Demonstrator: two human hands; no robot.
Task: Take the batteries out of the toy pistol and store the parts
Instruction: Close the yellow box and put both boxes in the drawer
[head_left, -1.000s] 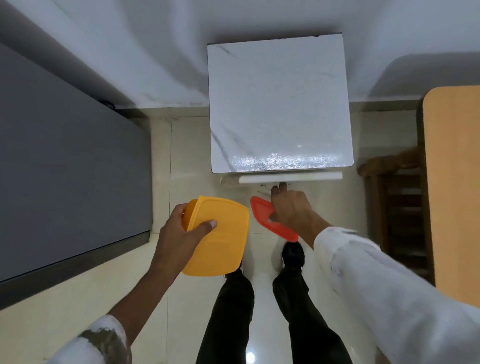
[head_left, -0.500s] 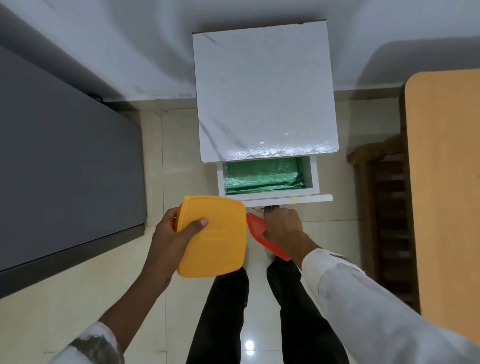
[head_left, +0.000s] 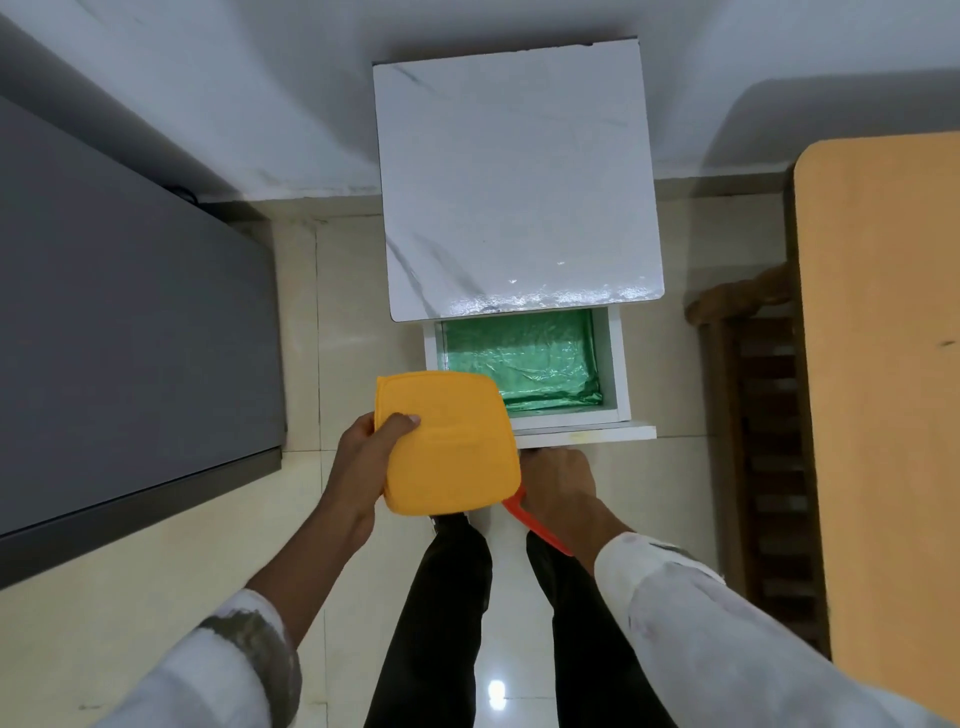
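So the right hand (head_left: 558, 480) stays clamped round a red plastic part (head_left: 540, 535) (the toy pistol, I'd guess, mostly hidden), and the drawer (head_left: 618, 364) just past its knuckles has slid much further out in the last second, its green foil liner (head_left: 519, 358) now showing. The left hand (head_left: 363, 467) is wrapped on the lidded yellow container (head_left: 452, 441), which has moved up over the drawer's near corner, so I reckon stashing comes next. Beyond both hands is the white marble-look cabinet top (head_left: 519, 182), with glossy floor (head_left: 156, 571) below, a grey slab (head_left: 130, 312) out left and a wooden tabletop (head_left: 883, 364) and chair (head_left: 763, 415) out right.
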